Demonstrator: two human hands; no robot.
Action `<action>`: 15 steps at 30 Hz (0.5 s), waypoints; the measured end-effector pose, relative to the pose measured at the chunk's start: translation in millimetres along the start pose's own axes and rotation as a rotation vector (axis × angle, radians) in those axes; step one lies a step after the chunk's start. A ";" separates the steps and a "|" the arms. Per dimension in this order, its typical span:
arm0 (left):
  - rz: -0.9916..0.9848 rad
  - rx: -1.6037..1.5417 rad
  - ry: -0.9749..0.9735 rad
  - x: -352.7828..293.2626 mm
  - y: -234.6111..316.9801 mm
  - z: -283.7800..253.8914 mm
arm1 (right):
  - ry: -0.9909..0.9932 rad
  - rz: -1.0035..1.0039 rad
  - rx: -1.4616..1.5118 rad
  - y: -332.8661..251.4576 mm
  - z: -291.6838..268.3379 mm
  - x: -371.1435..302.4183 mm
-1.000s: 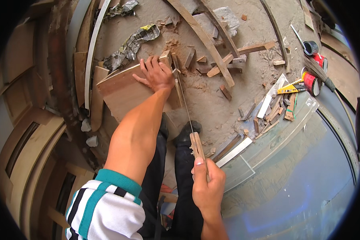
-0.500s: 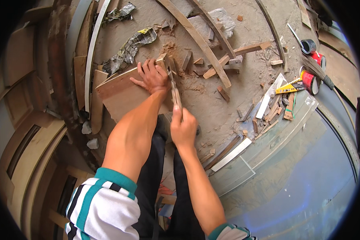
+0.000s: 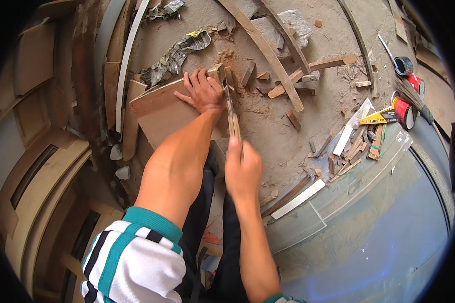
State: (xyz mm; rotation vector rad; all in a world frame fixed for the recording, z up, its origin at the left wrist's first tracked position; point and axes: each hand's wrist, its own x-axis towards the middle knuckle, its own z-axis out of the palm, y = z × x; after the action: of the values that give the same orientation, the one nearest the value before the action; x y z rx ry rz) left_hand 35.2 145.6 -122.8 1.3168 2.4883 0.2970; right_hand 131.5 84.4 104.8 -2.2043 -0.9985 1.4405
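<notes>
My left hand (image 3: 206, 94) lies on a brown wooden panel (image 3: 159, 115), fingers spread and pressing near its right end. In my right hand (image 3: 243, 174) is the wooden handle of a handsaw (image 3: 234, 126). Its thin blade, seen nearly edge-on, runs away from me along the panel's right end. Just beyond that end, light sawdust (image 3: 231, 56) covers the floor. The panel's underside and the lower part of the blade are hidden.
Curved wooden strips (image 3: 265, 48) and offcuts lie ahead on the floor. Crumpled newspaper (image 3: 179, 53) is beyond the panel. At right are a yellow-and-black saw blade (image 3: 379, 118), a red tin (image 3: 403, 110), a brush (image 3: 414, 98) and a glass sheet (image 3: 359, 227). Wooden frames (image 3: 45, 182) stand at left.
My right hand and the saw have drawn back slightly toward me relative to the panel. My left hand stays on the panel. The whole view has shifted a little.
</notes>
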 end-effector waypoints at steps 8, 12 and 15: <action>0.017 -0.010 -0.007 1.0 8.1 1.0 | -0.014 0.059 -0.068 -4.2 7.2 18.8; -0.007 -0.013 0.027 5.4 -1.1 2.9 | -0.071 0.085 -0.077 -28.1 -23.2 -20.6; -0.003 -0.023 0.034 4.8 -1.5 0.8 | -0.052 0.117 0.030 -42.4 -60.5 -78.5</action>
State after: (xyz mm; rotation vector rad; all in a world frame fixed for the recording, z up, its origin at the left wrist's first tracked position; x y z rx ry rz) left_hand 31.8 148.8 -124.8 1.3097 2.5068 0.3493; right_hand 150.3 65.3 209.2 -2.2475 -0.8716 1.5602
